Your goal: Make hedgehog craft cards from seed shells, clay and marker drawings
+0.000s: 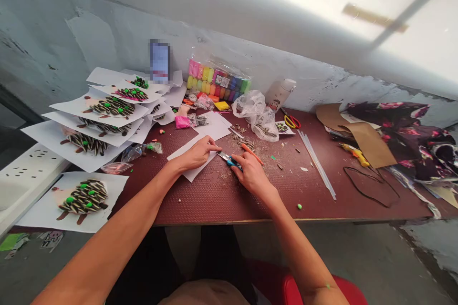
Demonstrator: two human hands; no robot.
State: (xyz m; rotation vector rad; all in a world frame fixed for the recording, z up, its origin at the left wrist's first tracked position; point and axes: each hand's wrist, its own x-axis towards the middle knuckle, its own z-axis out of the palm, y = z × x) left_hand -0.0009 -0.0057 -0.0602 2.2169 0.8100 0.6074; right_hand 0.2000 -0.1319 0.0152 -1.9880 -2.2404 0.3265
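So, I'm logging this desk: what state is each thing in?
Blue-handled tool: gripped in right hand, metal end exposed
Left hand: fingers together, held object unclear
Flask: standing, cap on
Phone: propped upright
Clear bag: crumpled
Scissors: lying down, blades unclear
Glue gun: lying on its side
Decorated sheets: most piled up

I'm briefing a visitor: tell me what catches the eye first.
Seed-spiked hedgehog pictures pile up at the left of the table. A rainbow-coloured pack stands by the back wall. At the centre, the right hand holds a blue-handled tool beside the left hand.
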